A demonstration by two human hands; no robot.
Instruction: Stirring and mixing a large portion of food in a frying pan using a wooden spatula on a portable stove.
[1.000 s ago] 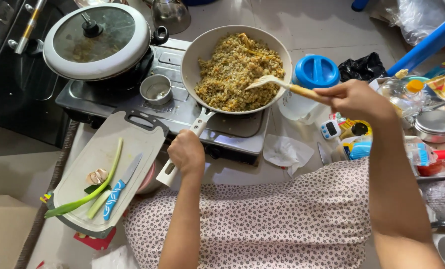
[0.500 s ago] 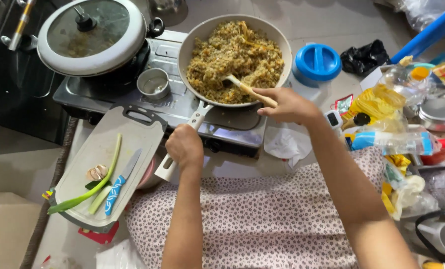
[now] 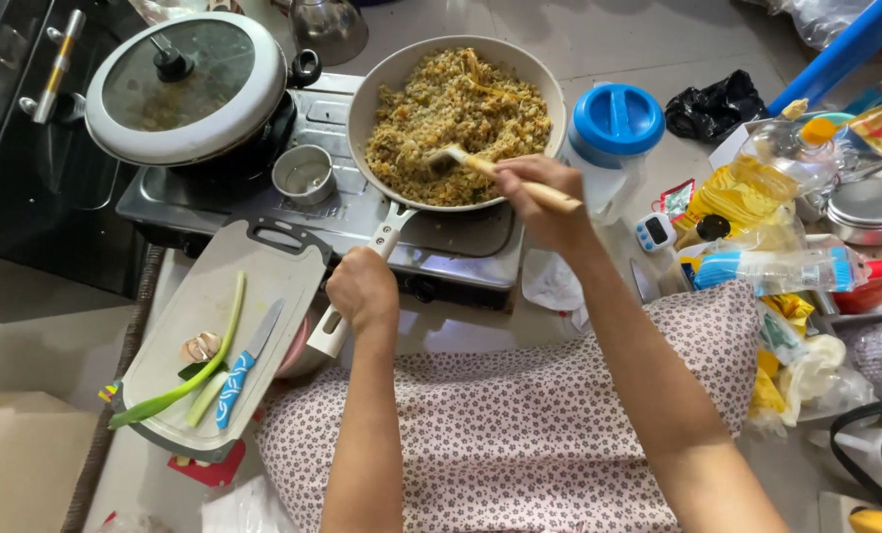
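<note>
Spatula [image 3: 505, 176] now pushed deeper into the rice
My left hand [image 3: 362, 288] grips the pan handle [image 3: 357, 286], right hand [image 3: 539, 192] clenches spatula; hard shoves could spill rice [image 3: 456, 114] over the rim

Part of the pan handle [image 3: 362, 286] is hidden inside the closed left hand [image 3: 362, 289]. The wooden spatula [image 3: 505, 178] is partly covered by the right hand [image 3: 542, 197]. Beyond the pan [image 3: 458, 118], a kettle [image 3: 327, 28] is cut off by the top edge.
</note>
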